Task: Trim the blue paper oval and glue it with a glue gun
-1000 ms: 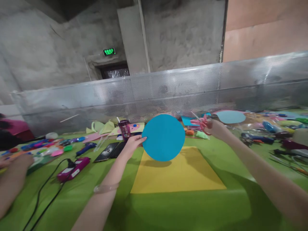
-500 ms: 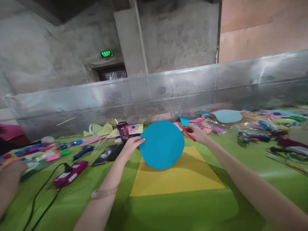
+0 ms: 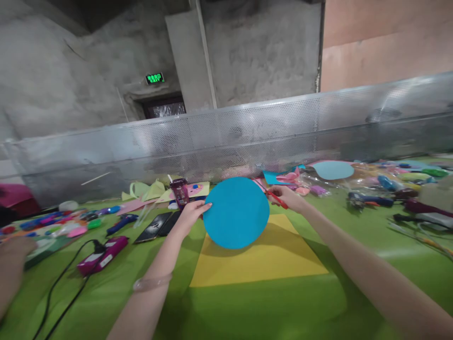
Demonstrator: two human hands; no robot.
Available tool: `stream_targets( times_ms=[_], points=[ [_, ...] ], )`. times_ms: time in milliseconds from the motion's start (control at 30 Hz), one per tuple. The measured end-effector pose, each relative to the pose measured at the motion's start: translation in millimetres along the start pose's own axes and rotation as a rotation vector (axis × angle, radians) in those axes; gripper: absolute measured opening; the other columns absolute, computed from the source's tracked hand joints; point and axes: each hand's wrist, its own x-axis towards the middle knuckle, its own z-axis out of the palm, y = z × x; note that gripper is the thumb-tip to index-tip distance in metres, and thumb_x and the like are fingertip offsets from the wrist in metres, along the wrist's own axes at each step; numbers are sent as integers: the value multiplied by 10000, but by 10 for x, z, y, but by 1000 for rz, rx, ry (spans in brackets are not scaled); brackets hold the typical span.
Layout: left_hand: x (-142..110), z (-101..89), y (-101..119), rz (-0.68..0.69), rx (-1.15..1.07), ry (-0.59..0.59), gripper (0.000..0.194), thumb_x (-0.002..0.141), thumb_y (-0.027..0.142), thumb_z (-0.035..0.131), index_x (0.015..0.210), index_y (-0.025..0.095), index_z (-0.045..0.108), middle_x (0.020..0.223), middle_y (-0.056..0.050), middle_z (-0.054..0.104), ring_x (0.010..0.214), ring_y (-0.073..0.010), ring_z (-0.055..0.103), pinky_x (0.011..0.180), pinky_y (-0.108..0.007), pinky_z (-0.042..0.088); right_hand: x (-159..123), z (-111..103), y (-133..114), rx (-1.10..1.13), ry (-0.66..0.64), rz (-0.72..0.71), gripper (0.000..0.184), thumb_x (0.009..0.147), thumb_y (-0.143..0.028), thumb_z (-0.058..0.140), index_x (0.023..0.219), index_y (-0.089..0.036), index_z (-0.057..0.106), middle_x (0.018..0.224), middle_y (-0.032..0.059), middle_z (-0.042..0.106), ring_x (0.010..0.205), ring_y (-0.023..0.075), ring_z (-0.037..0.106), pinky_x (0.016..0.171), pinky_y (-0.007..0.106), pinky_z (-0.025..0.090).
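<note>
A round sheet of blue paper (image 3: 236, 213) is held up by its left edge, pinched in my left hand (image 3: 194, 213). My right hand (image 3: 285, 197) grips a pair of red-handled scissors (image 3: 276, 199) at the disc's upper right edge. The blades lie along that rim, partly hidden, so I cannot tell whether they touch the paper. Beneath the disc, a yellow sheet (image 3: 262, 267) lies flat on the green tabletop (image 3: 269, 311) and takes its shadow.
Behind my left hand stand a purple cup with a straw (image 3: 180, 192) and a dark phone (image 3: 154, 227). A magenta power strip (image 3: 102, 256) with black cords lies left. Another person's hand (image 3: 16, 259) is at the far left. Craft pieces and a glue gun (image 3: 370, 200) lie right.
The scissors have turned slightly in my right hand, and their blades now show along the disc's upper right rim. The whole view has shifted a little; my left hand keeps its pinch.
</note>
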Motion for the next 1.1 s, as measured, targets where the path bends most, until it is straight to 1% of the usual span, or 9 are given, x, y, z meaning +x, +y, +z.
stream_targets(
  times_ms=[133,267,533,767,933,1100],
  points=[
    [2,-2,-9,-2,-24,-10,405,623,468,665,880,155,663,908,-84,676,834,-243,603,683,-322,456,4,-1,32,22,-26,-7,259,666,-387,614,775,-158,561,576,-33,490,483,78,423,504,235,364],
    [-1,-7,-5,-9,-21,-19,410,629,466,663,892,152,660,927,-89,677,872,-249,598,708,-328,459,13,9,49,39,-38,-18,307,660,-435,613,792,-162,564,562,-35,483,490,89,440,540,255,396],
    [-26,1,30,-19,21,-30,435,624,498,654,885,150,661,946,-96,677,851,-254,613,731,-346,475,-2,17,30,35,-53,-16,328,683,-460,597,806,-160,552,600,-24,493,503,85,441,503,230,358],
    [-27,2,28,-10,-23,-33,397,607,485,675,835,160,672,905,-82,687,821,-235,613,742,-338,467,-15,7,13,52,-73,-2,306,688,-444,600,802,-165,545,630,-22,508,525,86,453,510,225,355],
    [-15,-3,8,-4,-6,-38,411,610,500,669,829,152,662,898,-87,681,795,-230,610,713,-328,471,-27,12,-13,32,-58,4,317,674,-444,607,799,-157,558,635,-9,516,543,99,466,523,235,367],
    [-8,-2,-5,2,4,-30,384,609,498,671,778,154,655,814,-67,673,724,-201,596,667,-302,464,-45,12,-38,-23,-56,-22,291,715,-421,571,822,-150,585,619,-13,494,543,99,447,533,243,369]
  ],
)
